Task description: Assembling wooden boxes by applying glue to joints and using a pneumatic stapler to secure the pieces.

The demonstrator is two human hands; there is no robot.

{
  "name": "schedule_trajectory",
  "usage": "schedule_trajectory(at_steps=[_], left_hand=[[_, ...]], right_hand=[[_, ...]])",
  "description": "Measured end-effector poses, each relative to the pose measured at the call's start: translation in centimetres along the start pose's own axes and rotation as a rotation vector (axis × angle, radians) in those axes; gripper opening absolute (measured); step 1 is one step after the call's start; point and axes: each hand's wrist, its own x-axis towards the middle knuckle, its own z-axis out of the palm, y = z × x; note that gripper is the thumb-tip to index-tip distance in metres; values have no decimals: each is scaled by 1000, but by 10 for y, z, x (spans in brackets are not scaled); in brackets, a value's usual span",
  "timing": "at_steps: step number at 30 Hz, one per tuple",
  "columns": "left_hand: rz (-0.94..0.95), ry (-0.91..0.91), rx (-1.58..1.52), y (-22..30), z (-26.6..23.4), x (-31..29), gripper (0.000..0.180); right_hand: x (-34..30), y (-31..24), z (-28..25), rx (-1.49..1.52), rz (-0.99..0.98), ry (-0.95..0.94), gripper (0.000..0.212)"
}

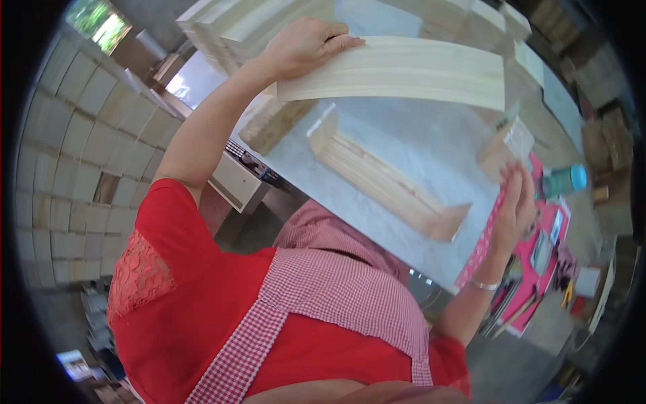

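My left hand (pixel 306 48) grips the left end of a long pale wooden board (pixel 404 73), its thumb and fingers closed on the upper edge. The board is raised over the far side of the white table (pixel 431 131). Below it a wooden piece with two upright ends (pixel 383 180) lies slantwise on the tabletop, open like a shallow U. At the right my right hand (pixel 517 202) is lifted with its fingers stretched out and nothing visible in it. Just beyond its fingertips stands a small wooden block (pixel 505 147) with a shiny top.
A rough wooden block (pixel 277 124) lies at the table's left edge. Pale boards (pixel 262 27) are stacked at the back. On the right are a teal-lidded jar (pixel 565 180) and a pink mat (pixel 538 269) with tools. Stacked wooden pieces (pixel 74 155) form a wall on the left.
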Motion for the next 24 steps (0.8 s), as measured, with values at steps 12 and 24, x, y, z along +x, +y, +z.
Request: schedule_trajectory(at_steps=[12,24], left_hand=[[753,207,37,129,64,-3,72],[658,-142,-164,197,90,-19,81]], right_hand=[[-52,-35,26,409,125,83,26],[-78,-27,21,495,146,-11,24]])
